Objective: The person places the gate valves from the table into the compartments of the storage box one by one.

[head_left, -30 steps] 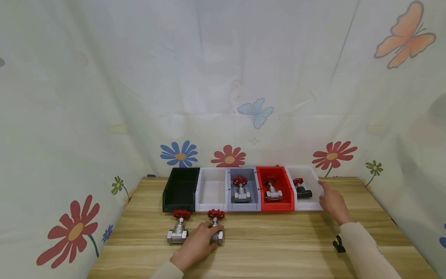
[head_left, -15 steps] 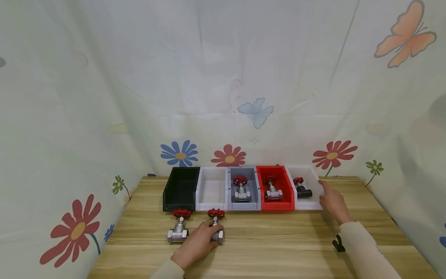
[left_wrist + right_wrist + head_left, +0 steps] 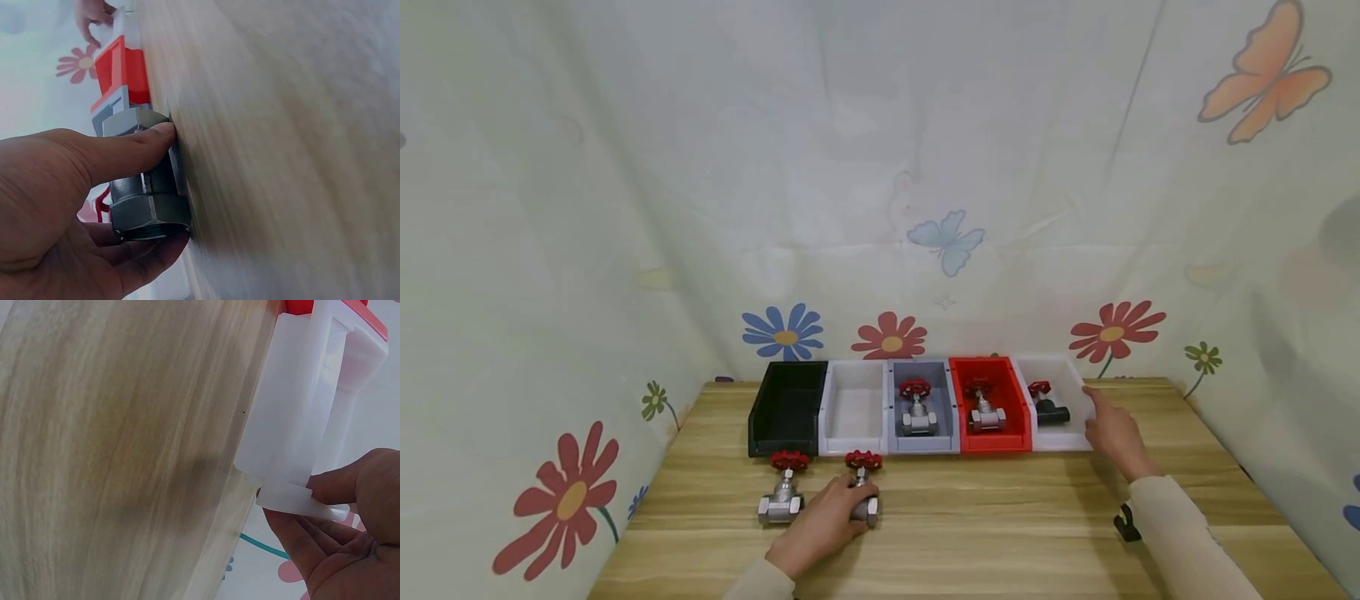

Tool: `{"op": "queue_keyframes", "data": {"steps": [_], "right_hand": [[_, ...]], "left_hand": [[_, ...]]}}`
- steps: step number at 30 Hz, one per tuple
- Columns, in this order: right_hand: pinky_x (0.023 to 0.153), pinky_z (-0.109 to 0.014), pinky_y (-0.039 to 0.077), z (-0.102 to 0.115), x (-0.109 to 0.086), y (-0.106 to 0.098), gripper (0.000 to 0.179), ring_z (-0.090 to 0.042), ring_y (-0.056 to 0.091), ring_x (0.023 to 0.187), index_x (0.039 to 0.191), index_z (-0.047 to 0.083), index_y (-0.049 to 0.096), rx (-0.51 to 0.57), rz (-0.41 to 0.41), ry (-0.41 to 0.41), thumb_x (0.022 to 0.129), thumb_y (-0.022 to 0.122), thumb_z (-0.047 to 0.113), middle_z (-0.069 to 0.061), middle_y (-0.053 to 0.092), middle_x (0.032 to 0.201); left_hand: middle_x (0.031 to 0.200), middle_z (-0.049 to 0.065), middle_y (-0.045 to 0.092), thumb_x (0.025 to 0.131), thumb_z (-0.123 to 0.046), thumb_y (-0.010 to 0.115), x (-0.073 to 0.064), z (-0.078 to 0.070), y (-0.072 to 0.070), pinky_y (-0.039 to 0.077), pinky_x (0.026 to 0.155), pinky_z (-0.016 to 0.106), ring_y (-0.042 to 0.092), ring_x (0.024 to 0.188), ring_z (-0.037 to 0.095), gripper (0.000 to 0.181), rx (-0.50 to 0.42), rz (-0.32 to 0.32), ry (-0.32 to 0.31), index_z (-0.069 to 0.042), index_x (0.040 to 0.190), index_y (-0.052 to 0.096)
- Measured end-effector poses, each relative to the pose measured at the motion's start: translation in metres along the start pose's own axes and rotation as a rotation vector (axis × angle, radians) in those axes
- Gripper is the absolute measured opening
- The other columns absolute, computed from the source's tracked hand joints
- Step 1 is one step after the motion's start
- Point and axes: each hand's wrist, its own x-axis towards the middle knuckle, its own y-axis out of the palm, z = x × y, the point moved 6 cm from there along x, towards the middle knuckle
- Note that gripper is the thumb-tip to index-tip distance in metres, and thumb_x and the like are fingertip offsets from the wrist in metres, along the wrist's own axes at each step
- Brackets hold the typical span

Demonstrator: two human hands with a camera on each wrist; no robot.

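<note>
My left hand grips the silver body of a gate valve with a red handwheel, lying on the wooden table. In the left wrist view the thumb lies across the body and the fingers curl beneath it. Just left of that hand lies a second silver gate valve, also with a red wheel. At the far right my right hand pinches the side wall of the right-hand white bin between thumb and fingers. A black-bodied valve with a red wheel lies inside that bin.
The bins stand in a row: black, white, grey, red and the right-hand white one. Silver valves lie in the grey and red bins. A small black object sits by the right sleeve. A floral curtain hangs behind.
The whole head view has shifted very slightly. Both hands, the valves and the bins keep their places.
</note>
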Motion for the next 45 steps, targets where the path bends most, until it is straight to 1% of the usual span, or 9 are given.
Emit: {"op": "queue_keyframes", "data": {"steps": [7,16,20,23,27,33,36,40,45], "right_hand": [[0.075,-0.052,0.048,0.001,-0.001,0.001,0.057,-0.03,0.054,0.072,0.144,-0.006,0.036,0.007,-0.017,-0.005,0.091,0.055,-0.001,-0.034,0.064,0.104],[0.069,-0.048,0.046,-0.002,0.001,0.0,0.056,-0.028,0.052,0.068,0.144,-0.005,0.036,0.002,-0.022,-0.007,0.091,0.055,0.0,-0.029,0.065,0.092],[0.071,-0.051,0.047,-0.002,0.002,-0.001,0.056,-0.03,0.054,0.069,0.143,-0.006,0.037,-0.004,-0.029,-0.015,0.09,0.055,0.0,-0.032,0.065,0.095],[0.072,-0.053,0.048,-0.003,0.001,0.0,0.056,-0.031,0.056,0.07,0.142,-0.006,0.038,-0.004,-0.036,-0.028,0.089,0.055,0.0,-0.034,0.065,0.097],[0.07,-0.055,0.048,-0.003,0.0,0.0,0.056,-0.034,0.059,0.069,0.141,-0.007,0.04,-0.007,-0.064,-0.064,0.088,0.055,-0.001,-0.034,0.065,0.092],[0.065,-0.05,0.046,-0.005,-0.001,0.001,0.056,-0.028,0.052,0.063,0.142,-0.006,0.039,0.001,-0.066,-0.07,0.088,0.056,0.0,-0.025,0.064,0.079],[0.066,-0.049,0.046,-0.005,-0.002,0.002,0.056,-0.027,0.051,0.063,0.142,-0.006,0.039,0.005,-0.061,-0.064,0.089,0.056,0.0,-0.025,0.064,0.081],[0.067,-0.05,0.046,-0.004,-0.002,0.003,0.056,-0.027,0.051,0.065,0.142,-0.005,0.039,0.01,-0.057,-0.054,0.09,0.055,0.001,-0.026,0.065,0.084],[0.069,-0.048,0.046,-0.004,0.001,0.003,0.057,-0.028,0.052,0.068,0.144,-0.005,0.036,0.01,-0.046,-0.033,0.091,0.055,0.001,-0.028,0.064,0.089]], "left_hand": [[0.118,0.012,0.06,0.08,-0.019,0.079,-0.004,0.0,-0.001,0.052,0.089,0.044,0.06,0.106,0.024,0.046,-0.008,0.023,0.004,-0.023,0.124,0.065],[0.12,0.012,0.059,0.08,-0.021,0.08,-0.009,-0.004,-0.008,0.052,0.088,0.046,0.059,0.107,0.026,0.046,-0.01,0.002,-0.007,-0.024,0.123,0.064],[0.115,0.007,0.059,0.08,-0.022,0.08,-0.009,-0.003,-0.01,0.052,0.086,0.044,0.058,0.103,0.021,0.046,0.0,0.005,-0.021,-0.026,0.123,0.064],[0.115,0.007,0.059,0.081,-0.022,0.08,-0.01,-0.004,-0.012,0.052,0.086,0.044,0.058,0.104,0.021,0.046,0.003,0.005,-0.017,-0.026,0.124,0.064],[0.116,0.008,0.06,0.081,-0.021,0.079,-0.012,-0.009,-0.018,0.052,0.086,0.044,0.059,0.104,0.022,0.047,-0.006,-0.002,-0.007,-0.024,0.125,0.064],[0.111,0.006,0.059,0.079,-0.018,0.079,-0.015,-0.014,-0.03,0.053,0.08,0.039,0.058,0.096,0.017,0.048,-0.007,-0.044,-0.001,-0.024,0.124,0.065],[0.109,0.006,0.06,0.078,-0.016,0.08,-0.016,-0.016,-0.036,0.053,0.077,0.04,0.059,0.094,0.017,0.048,-0.005,-0.061,-0.003,-0.026,0.123,0.065],[0.115,0.011,0.06,0.078,-0.014,0.078,-0.017,-0.016,-0.042,0.053,0.082,0.046,0.06,0.101,0.024,0.048,-0.013,-0.049,-0.023,-0.026,0.123,0.065],[0.12,0.013,0.059,0.08,-0.012,0.077,-0.012,-0.018,-0.049,0.052,0.085,0.052,0.06,0.107,0.029,0.046,-0.009,-0.047,-0.028,-0.025,0.123,0.064]]}}
